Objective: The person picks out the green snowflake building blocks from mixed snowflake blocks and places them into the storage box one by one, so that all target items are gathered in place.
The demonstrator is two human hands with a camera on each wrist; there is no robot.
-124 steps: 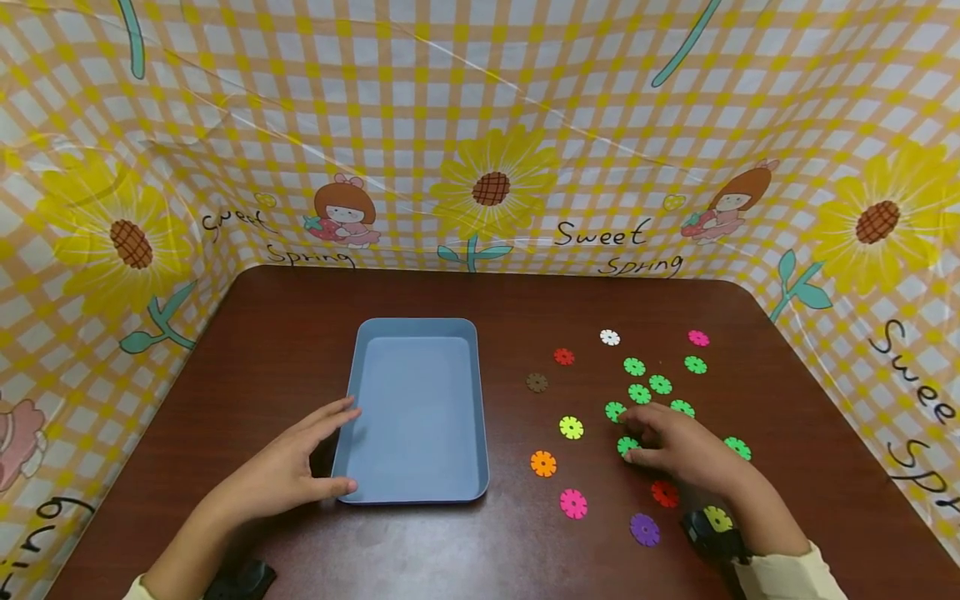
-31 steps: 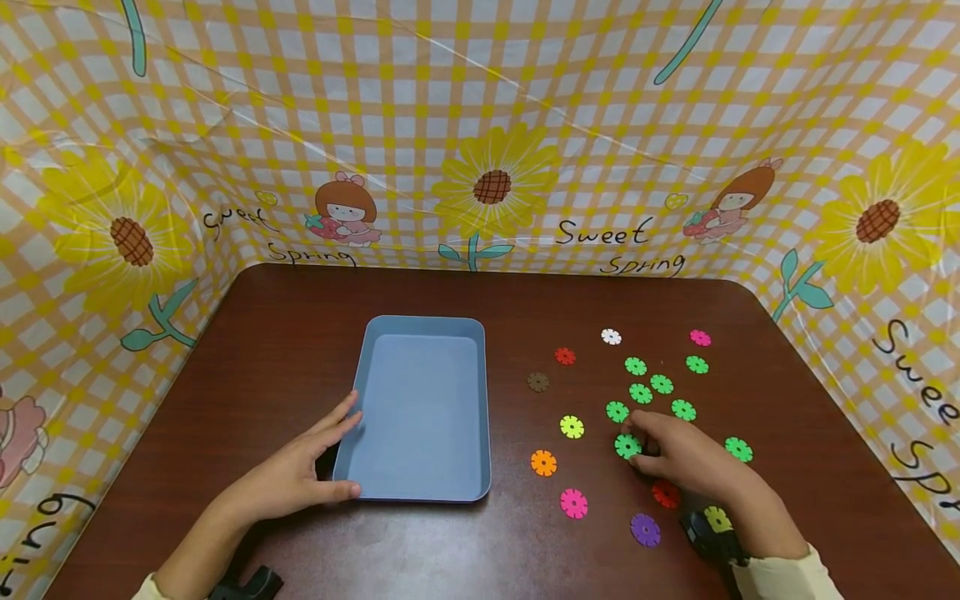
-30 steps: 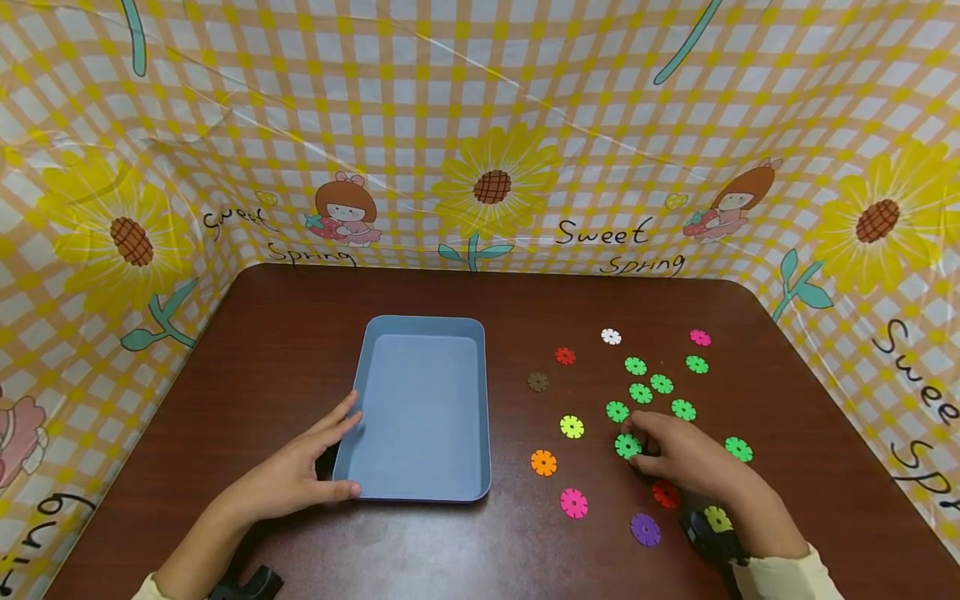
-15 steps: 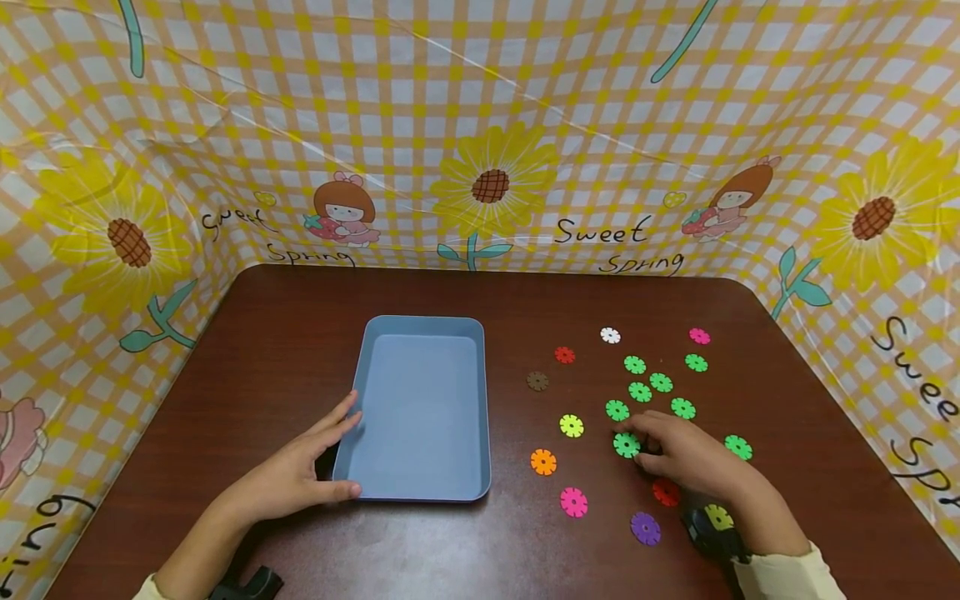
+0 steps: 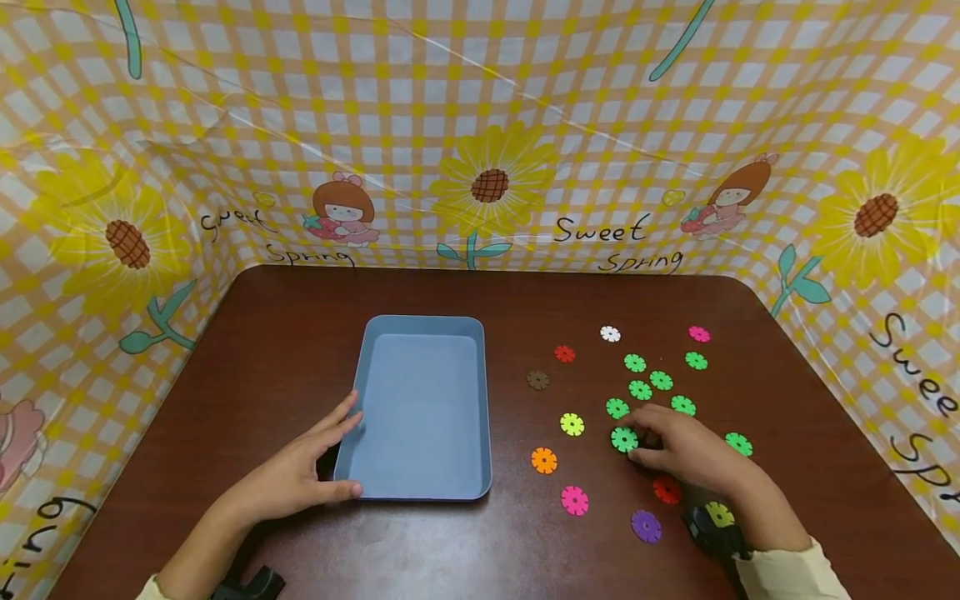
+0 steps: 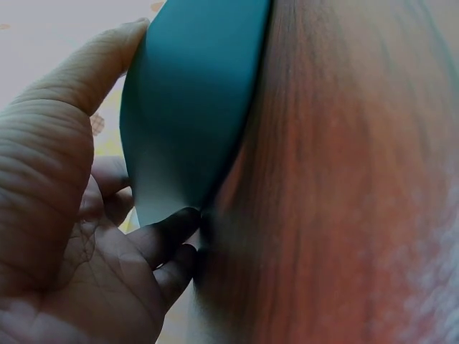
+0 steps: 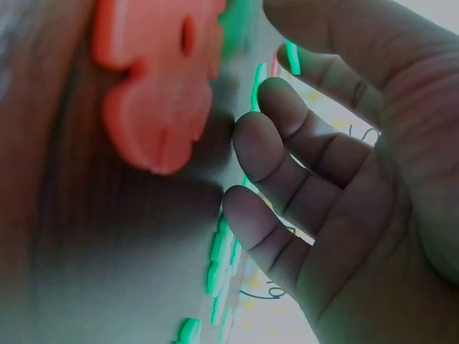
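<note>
My right hand (image 5: 686, 446) is low over the table on the right. Its thumb and index finger pinch a green notched building disc (image 5: 624, 440) by opposite edges, close to the tabletop. In the right wrist view a thin green edge shows beside the index finger; a red disc (image 7: 161, 86) lies nearer the camera. Several other green discs (image 5: 640, 390) lie flat beyond the hand. On the left, my left hand (image 5: 296, 467) rests spread along the near left side of a blue rectangular tray (image 5: 485, 417), thumb and fingers at its rim. The tray has nothing in it.
More notched discs lie scattered about: yellow (image 5: 572, 424), orange (image 5: 543, 460), pink (image 5: 574, 500), purple (image 5: 646, 526), brown (image 5: 537, 380) and white (image 5: 611, 333). A yellow disc (image 5: 720, 513) is partly under the right wrist. Checked cloth (image 5: 480, 100) walls the table's back and sides.
The right thumb and index finger have closed on the green disc, which has shifted slightly up and left. The tray moved slightly right early on; the left hand stays at it.
</note>
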